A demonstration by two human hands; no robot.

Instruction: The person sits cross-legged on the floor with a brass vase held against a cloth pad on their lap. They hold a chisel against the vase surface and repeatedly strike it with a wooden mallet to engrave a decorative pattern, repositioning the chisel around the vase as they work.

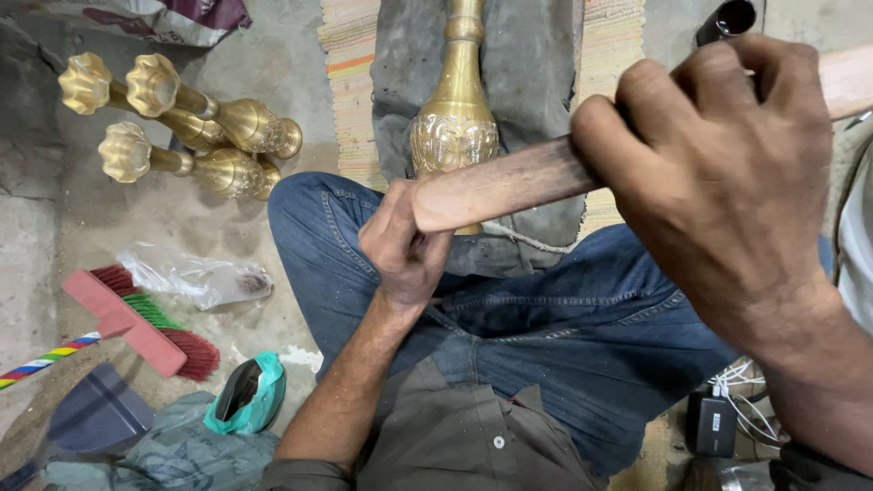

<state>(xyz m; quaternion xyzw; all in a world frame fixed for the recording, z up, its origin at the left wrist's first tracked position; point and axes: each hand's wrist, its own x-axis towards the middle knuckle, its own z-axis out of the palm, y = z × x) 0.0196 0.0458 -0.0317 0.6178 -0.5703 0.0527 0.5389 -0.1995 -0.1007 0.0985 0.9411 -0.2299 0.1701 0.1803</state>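
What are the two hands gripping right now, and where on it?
Both hold one flat wooden stick: the left hand grips its near end, the right hand its far part, above the brass vase.

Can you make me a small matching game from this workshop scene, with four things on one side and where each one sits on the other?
Things:
1. long brown bar
2. three brass stands
3. broom head
4. engraved brass vase

Places:
A. lying on the concrete floor, upper left
B. on the grey cloth, beyond the knees
C. held between the left hand and the right hand
D. on the floor, left of the jeans, by a clear plastic bag

Pairs: 1-C, 2-A, 3-D, 4-B
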